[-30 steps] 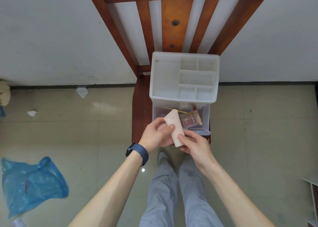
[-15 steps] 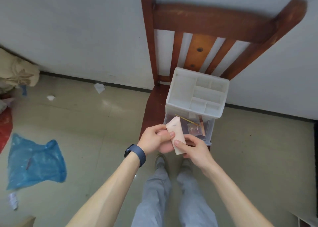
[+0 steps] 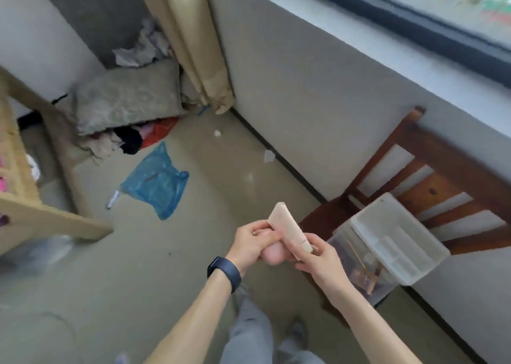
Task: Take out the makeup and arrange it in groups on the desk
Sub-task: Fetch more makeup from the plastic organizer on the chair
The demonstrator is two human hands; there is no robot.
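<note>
Head view. Camera swings left since the earlier frames: chair (image 3: 431, 175) and box (image 3: 387, 242), centred before, now sit at the right edge, and a pale wooden worktop (image 3: 41, 220) enters at far left. Tube (image 3: 289, 229) remains between both hands, as before.

Tube is out of the box, in mid-air over the floor, just left of the chair seat. It is tilted, flat crimped end up and left, lower end down and right.

Left hand (image 3: 254, 242): fingers (image 3: 265, 235) curled round the upper half, thumb lying across it. Right hand (image 3: 318, 258): fingers (image 3: 304, 264) pinching the lower end from beneath. Both are grasping the tube.

Judgement: the two-handed hold steadies the tube for carrying, and the turn left suggests it is headed for the worktop.

Box stands on the chair seat, drawer pulled out. Items remain inside, too blurred to name.

Blue bag (image 3: 157, 181) lies on the floor between person and worktop.
</note>
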